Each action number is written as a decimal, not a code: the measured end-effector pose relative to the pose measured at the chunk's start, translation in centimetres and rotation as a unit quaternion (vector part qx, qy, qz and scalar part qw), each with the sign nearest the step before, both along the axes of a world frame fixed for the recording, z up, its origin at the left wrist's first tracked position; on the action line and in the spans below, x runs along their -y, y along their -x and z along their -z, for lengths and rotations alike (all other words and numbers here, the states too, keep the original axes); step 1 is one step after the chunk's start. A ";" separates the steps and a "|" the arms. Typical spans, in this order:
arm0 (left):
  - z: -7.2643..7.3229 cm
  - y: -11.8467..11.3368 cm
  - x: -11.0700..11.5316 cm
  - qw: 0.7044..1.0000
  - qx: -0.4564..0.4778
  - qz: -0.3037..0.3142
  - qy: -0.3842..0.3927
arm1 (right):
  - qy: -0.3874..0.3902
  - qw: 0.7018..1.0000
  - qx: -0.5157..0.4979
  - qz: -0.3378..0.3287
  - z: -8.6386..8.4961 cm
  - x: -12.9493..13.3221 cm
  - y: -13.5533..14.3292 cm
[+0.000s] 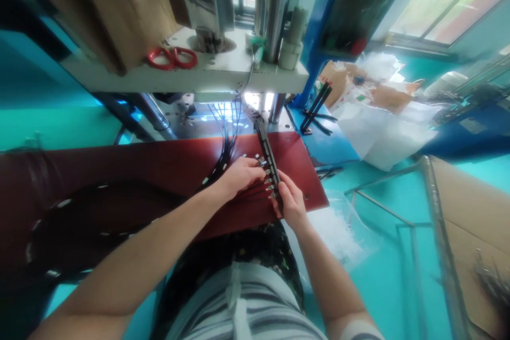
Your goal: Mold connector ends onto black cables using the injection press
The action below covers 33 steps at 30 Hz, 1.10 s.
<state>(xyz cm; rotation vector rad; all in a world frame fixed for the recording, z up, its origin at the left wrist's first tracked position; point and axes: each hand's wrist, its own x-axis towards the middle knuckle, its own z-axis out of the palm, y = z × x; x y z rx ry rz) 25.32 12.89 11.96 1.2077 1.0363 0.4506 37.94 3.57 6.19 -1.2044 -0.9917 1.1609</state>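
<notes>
A long dark metal bar slants over the red-brown table, its far end reaching to the machine's bed. Along its left side sit several small silvery connectors, with thin dark cables trailing left from them. My right hand is closed round the bar's near end. At the bar's left side my left hand is pinched on a cable's small metal connector, partly hidden by the fingers. A bunch of black cables with pale ends lies left of that hand.
The red-brown table carries a large coil of black cable at left. Behind stands a press with a white plate, holding red-handled scissors. White sacks stand at right, near a cardboard-topped cart.
</notes>
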 end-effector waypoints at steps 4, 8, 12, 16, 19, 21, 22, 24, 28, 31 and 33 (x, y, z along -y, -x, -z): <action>0.1 0.1 0.1 1.000 -0.005 0.001 0.002 | 0.004 1.000 -0.019 0.001 -0.2 -0.1 -0.1; 0.4 0.2 -0.2 1.000 0.002 0.009 0.013 | 0.000 1.000 -0.018 -0.003 -0.1 -0.1 -0.1; 0.4 0.1 -0.3 1.000 0.005 0.015 0.016 | 0.000 1.000 0.002 0.001 0.2 0.0 -0.1; 0.4 -0.1 -0.2 1.000 0.001 0.018 0.006 | 0.004 0.999 0.035 0.004 0.2 0.0 0.2; 0.8 0.1 -0.1 0.999 0.013 0.003 -0.038 | -0.004 0.998 0.063 -0.003 0.0 -0.1 0.4; 1.0 0.5 -0.1 0.998 0.024 0.012 -0.057 | -0.004 0.998 0.065 -0.006 -0.1 -0.1 0.4; 1.0 0.8 -0.2 0.998 0.029 0.027 -0.056 | -0.002 0.998 0.059 -0.004 -0.1 -0.1 0.4; 1.2 1.3 -0.5 0.997 0.046 0.040 -0.054 | 0.007 0.999 0.037 0.001 0.0 -0.1 0.3; 1.4 2.1 -1.0 0.990 0.124 -0.048 -0.051 | 0.015 1.000 0.003 0.020 0.5 -0.1 0.0; 1.6 2.3 -1.1 0.985 0.168 -0.041 -0.026 | 0.011 1.000 -0.003 0.017 0.6 -0.1 -0.1; 1.6 2.4 -1.2 0.984 0.174 -0.029 0.001 | 0.009 1.000 -0.006 0.010 0.5 -0.1 -0.1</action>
